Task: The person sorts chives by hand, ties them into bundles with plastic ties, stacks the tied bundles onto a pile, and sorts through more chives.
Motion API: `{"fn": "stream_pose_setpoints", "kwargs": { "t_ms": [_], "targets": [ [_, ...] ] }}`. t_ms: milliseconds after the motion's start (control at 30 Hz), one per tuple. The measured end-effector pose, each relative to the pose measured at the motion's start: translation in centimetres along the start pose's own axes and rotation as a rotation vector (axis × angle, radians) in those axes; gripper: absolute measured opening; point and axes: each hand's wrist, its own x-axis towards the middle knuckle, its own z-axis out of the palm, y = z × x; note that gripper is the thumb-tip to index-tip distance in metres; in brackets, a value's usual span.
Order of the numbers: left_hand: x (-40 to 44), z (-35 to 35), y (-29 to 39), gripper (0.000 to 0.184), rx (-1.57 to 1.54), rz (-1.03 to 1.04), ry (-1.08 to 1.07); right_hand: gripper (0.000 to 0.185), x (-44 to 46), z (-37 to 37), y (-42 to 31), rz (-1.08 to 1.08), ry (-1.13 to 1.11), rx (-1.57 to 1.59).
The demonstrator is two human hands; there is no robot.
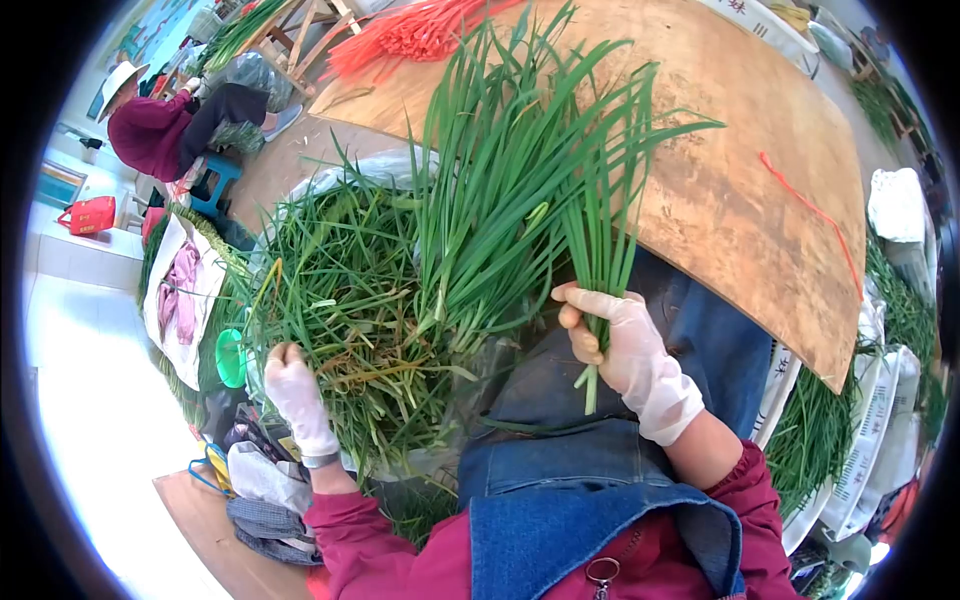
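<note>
My right hand (638,352), in a thin whitish glove, is closed around a small bunch of garlic chives (605,225). Its pale cut ends poke out below the fist and its leaves fan upward. My left hand (297,398), gloved as well, is at the left edge of a big heap of loose chives (350,270). Its fingers are pressed together, and whatever they may hold is too small to make out. Between the hands, a larger sheaf of chives (490,220) leans over the heap and the board's edge. Yellowed, brownish stems show in the heap's lower part.
A wooden board (740,190) stretches ahead, bearing a red strip (815,208) and a pile of red ties (415,38). White crates (865,440) with chives stand at right. Another person (165,125) sits at far left near a blue stool (216,183). Cloths (268,505) lie lower left.
</note>
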Motion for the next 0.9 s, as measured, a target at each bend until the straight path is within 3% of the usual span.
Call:
{"fn": "stream_pose_setpoints", "kwargs": {
  "t_ms": [33, 200, 267, 400, 467, 500, 533, 600, 733, 833, 900],
  "targets": [
    [-1.4, 0.4, -0.1, 0.026, 0.46, 0.352, 0.195, 0.014, -0.1, -0.2, -0.1, 0.003, -0.008, 0.018],
    [-7.9, 4.0, 9.0, 0.029, -0.09, 0.66, -0.123, 0.016, -0.2, 0.3, -0.1, 0.007, -0.073, 0.062],
    [-8.8, 6.0, 11.4, 0.029, 0.116, 0.689, -0.188, 0.017, -0.5, 0.3, -0.2, 0.007, -0.084, 0.07],
    [-7.9, 7.4, 11.6, 0.021, -0.165, 0.473, -0.373, 0.017, -1.5, 0.4, -1.2, -0.006, -0.096, 0.077],
    [-7.6, 5.0, 12.4, 0.016, -0.296, 0.508, -0.362, 0.017, -1.7, 0.6, -1.7, -0.025, -0.112, 0.074],
    [-7.4, 3.9, 12.8, 0.015, -0.478, 0.384, -0.469, 0.017, -1.8, 0.9, -1.9, -0.032, -0.124, 0.073],
    [-7.4, 2.3, 13.6, 0.014, -0.599, 0.132, -0.631, 0.017, -1.8, 1.2, -1.9, -0.035, -0.126, 0.059],
    [-8.0, 0.3, 14.4, 0.012, -0.632, 0.107, -0.628, 0.017, -1.7, 2.1, -2.0, -0.05, -0.125, 0.026],
    [-10.6, -1.0, 15.1, 0.015, -0.683, 0.4, -0.638, 0.024, -0.8, 4.0, -1.5, -0.192, 0.002, -0.068],
    [-12.4, 0.0, 14.8, 0.017, -0.683, 0.387, -0.646, 0.028, 0.2, 4.3, -1.1, -0.179, -0.013, -0.019],
    [-13.0, -0.2, 15.0, 0.015, -0.697, 0.284, -0.768, 0.025, 0.5, 4.2, -0.9, -0.161, -0.025, -0.023]
  ]
}}
